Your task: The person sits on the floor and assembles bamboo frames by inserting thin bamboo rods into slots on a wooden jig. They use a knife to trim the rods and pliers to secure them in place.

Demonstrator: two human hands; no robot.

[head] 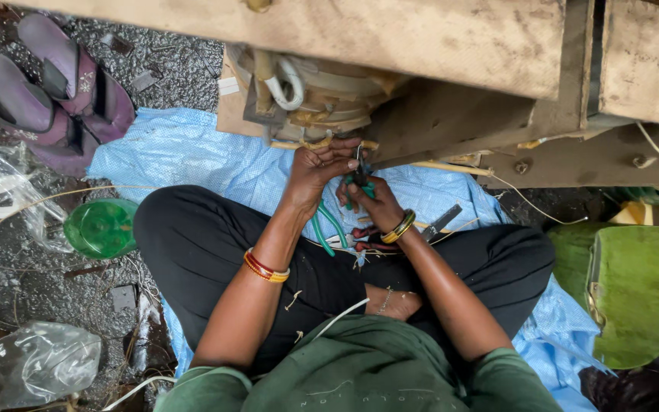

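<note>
Both hands work just below the motor (310, 95) — left hand (318, 169) curled shut on a wire end, right hand (368, 200) gripping green-handled pliers (358, 177) — so a slipped squeeze could likely nick the left fingers, they sit so close.

Soft, even daylight fills the scene without hard shadows. Shade deepens beneath the wooden beam (421, 38) at the far side. The plastic bags (36, 362) at left show mild glare. Focus is sharp; edges bend slightly.
</note>
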